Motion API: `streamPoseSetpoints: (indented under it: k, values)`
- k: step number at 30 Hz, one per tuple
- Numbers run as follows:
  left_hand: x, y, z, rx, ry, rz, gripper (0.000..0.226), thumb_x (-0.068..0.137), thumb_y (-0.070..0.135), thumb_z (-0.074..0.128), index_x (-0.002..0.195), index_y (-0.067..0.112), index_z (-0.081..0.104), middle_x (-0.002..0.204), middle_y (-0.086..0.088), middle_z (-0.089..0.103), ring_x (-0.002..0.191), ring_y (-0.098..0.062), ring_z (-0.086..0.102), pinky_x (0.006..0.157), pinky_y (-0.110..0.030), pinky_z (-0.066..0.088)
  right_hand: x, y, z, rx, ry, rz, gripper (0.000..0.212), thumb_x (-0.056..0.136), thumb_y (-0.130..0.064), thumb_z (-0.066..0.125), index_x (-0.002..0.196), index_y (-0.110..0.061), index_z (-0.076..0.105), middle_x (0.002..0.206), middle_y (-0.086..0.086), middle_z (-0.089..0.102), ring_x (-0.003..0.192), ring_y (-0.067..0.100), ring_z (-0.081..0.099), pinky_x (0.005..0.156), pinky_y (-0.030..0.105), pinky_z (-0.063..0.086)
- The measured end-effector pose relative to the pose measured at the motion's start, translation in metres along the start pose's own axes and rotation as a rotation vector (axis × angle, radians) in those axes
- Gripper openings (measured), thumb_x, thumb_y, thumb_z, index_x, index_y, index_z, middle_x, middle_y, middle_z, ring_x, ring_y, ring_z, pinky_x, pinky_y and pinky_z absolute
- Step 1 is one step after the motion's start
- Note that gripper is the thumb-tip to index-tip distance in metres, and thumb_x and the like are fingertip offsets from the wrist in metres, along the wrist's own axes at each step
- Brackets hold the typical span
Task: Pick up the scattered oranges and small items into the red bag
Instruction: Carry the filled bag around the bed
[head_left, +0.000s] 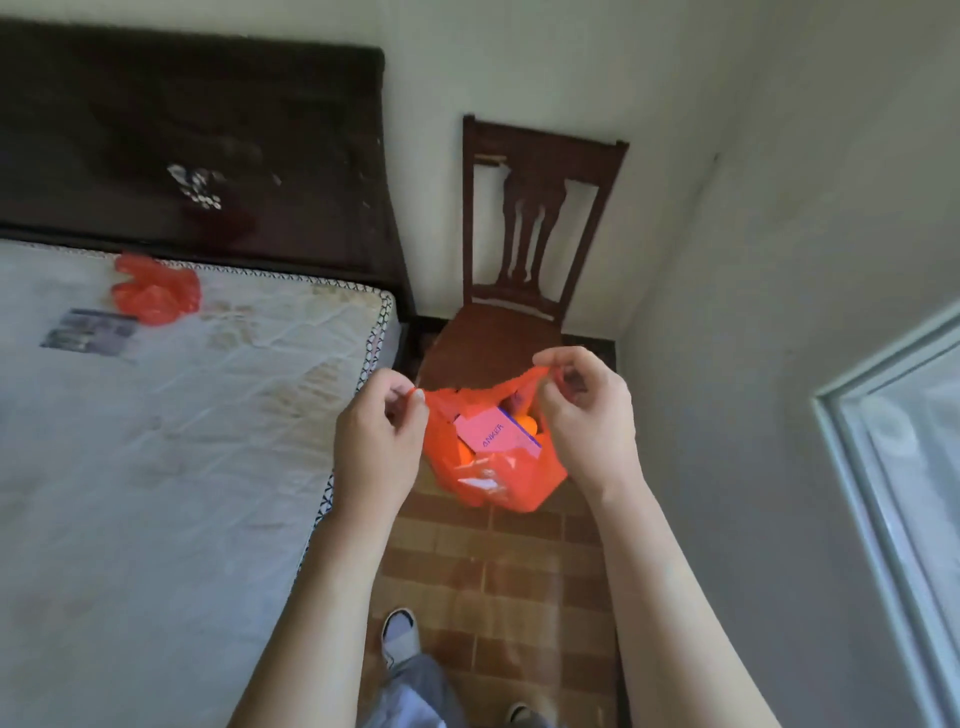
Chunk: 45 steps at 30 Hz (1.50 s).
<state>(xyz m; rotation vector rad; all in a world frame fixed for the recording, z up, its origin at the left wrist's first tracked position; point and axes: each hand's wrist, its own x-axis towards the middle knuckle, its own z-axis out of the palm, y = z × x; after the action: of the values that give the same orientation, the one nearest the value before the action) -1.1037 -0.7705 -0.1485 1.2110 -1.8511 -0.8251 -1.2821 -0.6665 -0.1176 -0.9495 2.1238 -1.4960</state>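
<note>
A red plastic bag (498, 480) hangs in the air in front of the wooden chair (498, 343). My left hand (376, 441) pinches its left handle and my right hand (587, 421) pinches its right handle, holding the mouth apart. Inside I see a box (496, 431) with lettering on it and oranges (530, 423) beside and under it. A second, crumpled red bag (156, 291) lies on the mattress near the headboard.
A bare mattress (156, 467) fills the left, with a dark headboard (197, 145) behind it. A small flat dark item (91, 332) lies on the mattress. Brown tiled floor (498, 582) runs between bed and right wall. A window frame (893, 493) is at right.
</note>
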Motion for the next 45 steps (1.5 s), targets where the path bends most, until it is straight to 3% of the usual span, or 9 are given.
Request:
streamPoseSetpoints:
  k: [5,9,14,18,27,39,43,45]
  values:
    - [0.011,0.045,-0.050,-0.023,0.099,0.041,0.010,0.094,0.015,0.067,0.087,0.021,0.061,0.079,0.009,0.065,0.076,-0.016,0.064,0.069,-0.040,0.055,0.001,-0.064,-0.014,0.033,0.000,-0.128,0.027,0.095,-0.006,0.059,0.098,-0.028,0.073,0.092,-0.008,0.072,0.076,0.008,0.066,0.063,0.012,0.046]
    - [0.039,0.058,-0.091,-0.005,0.134,0.045,0.013,0.093,0.018,0.068,0.084,0.024,0.061,0.076,0.008,0.065,0.073,-0.015,0.063,0.068,-0.041,0.055,0.007,-0.103,-0.004,0.012,0.011,-0.185,0.026,0.096,-0.006,0.060,0.096,-0.027,0.075,0.080,-0.008,0.070,0.060,0.004,0.058,0.058,0.009,0.039]
    - [0.083,0.064,-0.145,-0.010,0.172,0.100,0.018,0.092,0.019,0.069,0.078,0.025,0.059,0.070,0.008,0.063,0.068,-0.013,0.063,0.063,-0.042,0.055,0.024,-0.156,0.020,-0.066,0.041,-0.242,0.025,0.093,-0.007,0.063,0.093,-0.028,0.076,0.082,-0.010,0.073,0.072,0.003,0.067,0.062,0.007,0.044]
    - [0.113,0.050,-0.180,-0.001,0.184,0.107,0.018,0.091,0.021,0.070,0.078,0.024,0.058,0.069,0.009,0.063,0.069,-0.009,0.063,0.063,-0.040,0.056,0.034,-0.191,0.053,-0.138,0.038,-0.281,0.025,0.089,-0.006,0.065,0.092,-0.027,0.078,0.078,-0.012,0.072,0.067,0.001,0.064,0.061,0.007,0.044]
    - [0.154,0.009,-0.243,-0.037,0.248,0.095,0.023,0.091,0.018,0.072,0.076,0.027,0.058,0.067,0.012,0.063,0.068,-0.005,0.063,0.060,-0.036,0.055,0.044,-0.235,0.128,-0.163,0.093,-0.311,0.030,0.084,-0.004,0.067,0.085,-0.031,0.078,0.076,-0.016,0.073,0.076,0.000,0.068,0.066,0.008,0.047]
    - [0.144,-0.060,-0.311,-0.064,0.421,-0.059,0.025,0.089,0.014,0.074,0.075,0.025,0.056,0.068,0.010,0.064,0.068,-0.008,0.062,0.064,-0.037,0.054,0.055,-0.268,0.231,-0.110,-0.082,-0.389,0.030,0.084,-0.004,0.067,0.088,-0.032,0.079,0.079,-0.016,0.075,0.079,0.000,0.070,0.072,0.016,0.054]
    - [0.129,-0.075,-0.336,-0.021,0.530,-0.130,0.028,0.089,0.014,0.073,0.074,0.028,0.054,0.069,0.011,0.062,0.067,-0.007,0.059,0.065,-0.035,0.053,0.063,-0.273,0.268,-0.060,-0.172,-0.393,0.029,0.085,-0.005,0.068,0.089,-0.031,0.079,0.076,-0.012,0.075,0.070,0.001,0.069,0.061,0.018,0.052]
    - [0.122,-0.079,-0.347,0.001,0.583,-0.172,0.026,0.089,0.012,0.073,0.076,0.027,0.056,0.070,0.012,0.063,0.068,-0.006,0.060,0.066,-0.034,0.053,0.063,-0.277,0.289,-0.025,-0.257,-0.410,0.028,0.086,-0.005,0.069,0.090,-0.031,0.079,0.075,-0.013,0.075,0.070,0.001,0.069,0.063,0.020,0.054]
